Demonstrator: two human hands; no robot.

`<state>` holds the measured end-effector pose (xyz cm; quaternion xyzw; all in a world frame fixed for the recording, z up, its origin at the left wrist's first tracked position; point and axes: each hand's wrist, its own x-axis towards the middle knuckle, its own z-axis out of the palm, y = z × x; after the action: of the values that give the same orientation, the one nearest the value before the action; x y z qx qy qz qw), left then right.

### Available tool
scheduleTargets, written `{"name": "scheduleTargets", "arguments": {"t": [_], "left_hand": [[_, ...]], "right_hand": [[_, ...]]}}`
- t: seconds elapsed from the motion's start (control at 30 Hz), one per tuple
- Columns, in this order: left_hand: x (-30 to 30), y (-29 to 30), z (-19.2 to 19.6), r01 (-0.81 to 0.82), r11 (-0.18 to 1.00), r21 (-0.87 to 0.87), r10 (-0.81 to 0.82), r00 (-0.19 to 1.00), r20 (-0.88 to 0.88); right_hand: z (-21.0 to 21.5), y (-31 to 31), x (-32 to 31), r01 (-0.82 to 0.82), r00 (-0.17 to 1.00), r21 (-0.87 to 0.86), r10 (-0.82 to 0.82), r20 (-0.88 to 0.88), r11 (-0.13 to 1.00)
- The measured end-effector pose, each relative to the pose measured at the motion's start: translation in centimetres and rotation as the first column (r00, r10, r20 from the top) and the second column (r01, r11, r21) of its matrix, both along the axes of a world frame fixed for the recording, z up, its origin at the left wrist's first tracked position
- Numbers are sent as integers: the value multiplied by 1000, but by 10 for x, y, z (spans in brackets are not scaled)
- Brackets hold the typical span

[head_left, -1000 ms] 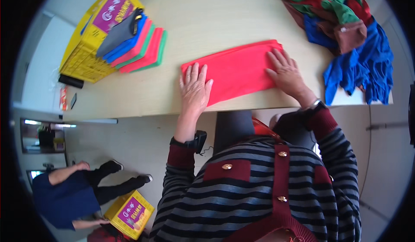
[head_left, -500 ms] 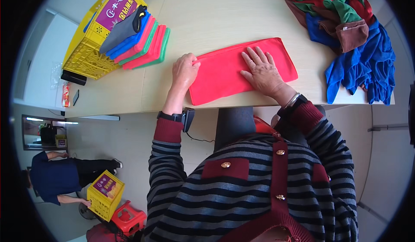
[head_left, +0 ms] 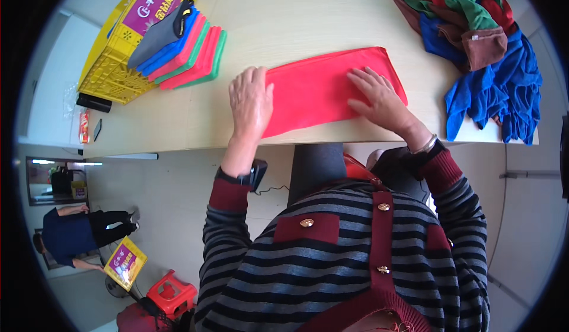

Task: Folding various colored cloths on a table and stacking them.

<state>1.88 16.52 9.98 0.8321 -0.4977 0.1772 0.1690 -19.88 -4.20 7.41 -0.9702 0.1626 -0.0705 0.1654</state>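
- A pale wooden table (head_left: 284, 24) fills the upper part of the view, its near edge running above a grey floor.
- A folded red cloth (head_left: 323, 89) lies flat near the table's front edge, a long rectangle slanting slightly up toward the right.
- The left hand (head_left: 251, 98) rests palm down over the cloth's left end, fingers flat and close together, gripping nothing.
- The right hand (head_left: 379, 98) lies palm down on the right part of the cloth, fingers spread wide and pointing left, likewise gripping nothing.
- A loose heap of cloths (head_left: 474, 41) in green, red, brown and blue sits at the table's right end, the blue ones hanging over the edge, just beside the red cloth's right corner but apart from it.
- A stack of folded cloths (head_left: 181, 50) in pink, green, blue and grey lies to the left, well apart from the hands, leaning against a yellow crate (head_left: 115, 65).
- The person at the table wears a striped cardigan (head_left: 344, 255) with dark red trim and gold buttons.
- On the floor at lower left, another person (head_left: 77, 237) bends over a yellow box (head_left: 124, 262), beside a red stool (head_left: 170, 293).
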Motion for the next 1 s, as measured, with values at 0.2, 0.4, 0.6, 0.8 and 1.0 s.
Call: {"name": "scheduleTargets", "arguments": {"t": [0.2,0.4,0.6,0.8,1.0], "left_hand": [[-69,9,-32,271,962,38,-261,950,-171],[-69,45,-39,217,967,134,-204,974,-103],[-52,49,-33,118,977,179,-96,987,-127],[-56,-10,-19,73,991,113,-55,987,-151],[-39,-25,-52,43,990,136,-28,993,-115]], "right_hand": [[-6,12,27,37,998,28,-39,58,999],[-24,-15,13,158,987,-234,-146,68,959],[-12,-28,-6,218,972,-252,-232,-28,943],[4,28,35,116,993,-145,-118,-7,983],[-16,5,46,26,1000,-198,-26,2,980]]}}
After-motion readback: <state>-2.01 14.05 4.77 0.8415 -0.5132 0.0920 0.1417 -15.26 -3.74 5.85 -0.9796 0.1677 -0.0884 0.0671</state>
